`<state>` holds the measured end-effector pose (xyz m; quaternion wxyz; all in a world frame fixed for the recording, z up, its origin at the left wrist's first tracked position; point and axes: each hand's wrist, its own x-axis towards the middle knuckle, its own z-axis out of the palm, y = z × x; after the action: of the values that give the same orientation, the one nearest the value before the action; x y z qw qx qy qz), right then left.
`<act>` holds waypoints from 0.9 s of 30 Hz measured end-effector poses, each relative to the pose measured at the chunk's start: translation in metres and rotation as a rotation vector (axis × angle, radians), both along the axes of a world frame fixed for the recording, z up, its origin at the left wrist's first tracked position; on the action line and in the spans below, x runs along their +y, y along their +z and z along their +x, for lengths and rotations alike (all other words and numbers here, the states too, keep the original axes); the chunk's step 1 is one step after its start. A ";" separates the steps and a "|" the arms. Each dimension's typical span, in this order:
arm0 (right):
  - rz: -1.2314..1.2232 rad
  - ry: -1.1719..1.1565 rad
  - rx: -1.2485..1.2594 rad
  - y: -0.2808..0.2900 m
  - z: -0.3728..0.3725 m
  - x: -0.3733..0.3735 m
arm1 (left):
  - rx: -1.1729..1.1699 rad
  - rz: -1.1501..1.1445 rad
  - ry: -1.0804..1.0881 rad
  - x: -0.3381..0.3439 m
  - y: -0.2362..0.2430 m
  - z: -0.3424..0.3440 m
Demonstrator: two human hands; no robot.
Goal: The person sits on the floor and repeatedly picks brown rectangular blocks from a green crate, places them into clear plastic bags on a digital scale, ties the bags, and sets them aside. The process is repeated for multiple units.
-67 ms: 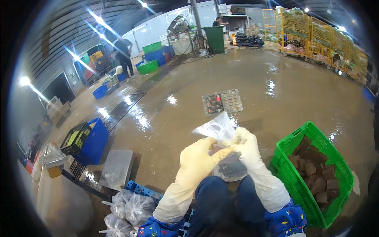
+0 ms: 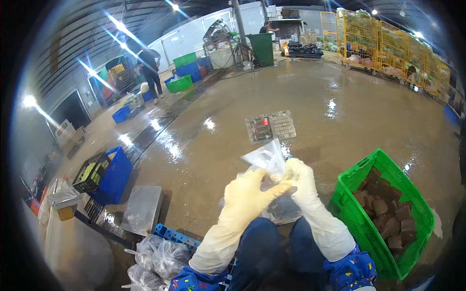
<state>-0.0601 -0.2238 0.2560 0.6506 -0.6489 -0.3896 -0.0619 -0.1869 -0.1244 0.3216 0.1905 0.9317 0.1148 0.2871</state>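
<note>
My right hand [image 2: 298, 177], in a cream glove, grips a translucent plastic bag [image 2: 269, 155] by its gathered part, the white end sticking up toward the scale display. My left hand [image 2: 250, 194], gloved alike, is beside it with curled fingers at the bag and thumb reaching toward my right fingers; what it grips is hidden. Below them lies a grey metal platform [image 2: 281, 211], partly covered by my hands and knees. Ahead is a weighing indicator [image 2: 281, 126] with keypad and red display.
Green crate [image 2: 349, 184] of brown blocks at right; filled bags [image 2: 165, 257] on blue pallet [image 2: 174, 233], metal plate [image 2: 143, 208] and blue crate [image 2: 116, 177] at left. Wet floor [image 2: 330, 121]; person [image 2: 150, 72] back left, another person [image 2: 267, 31] farther back; yellow cages [image 2: 383, 43] back right.
Both hands and the bag have shifted slightly, the bag's white end moving a little right. The distant person at left remains bent forward.
</note>
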 end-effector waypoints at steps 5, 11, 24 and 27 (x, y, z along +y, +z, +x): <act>-0.094 -0.071 0.003 -0.006 0.024 -0.021 | -0.195 -0.197 -0.063 0.055 -0.049 0.034; -0.055 -0.159 0.392 -0.060 0.095 -0.092 | 0.164 -0.527 0.007 0.103 -0.101 0.016; -0.130 0.006 0.486 0.000 0.056 -0.048 | -0.165 0.276 0.115 0.018 -0.064 0.044; -0.197 -0.139 0.044 -0.012 0.065 -0.050 | -0.089 -0.090 -0.139 0.029 -0.083 0.059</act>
<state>0.0045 -0.2738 0.2437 0.5864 -0.7362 -0.3335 -0.0540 -0.1274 -0.0958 0.2389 0.2564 0.9142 0.0542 0.3090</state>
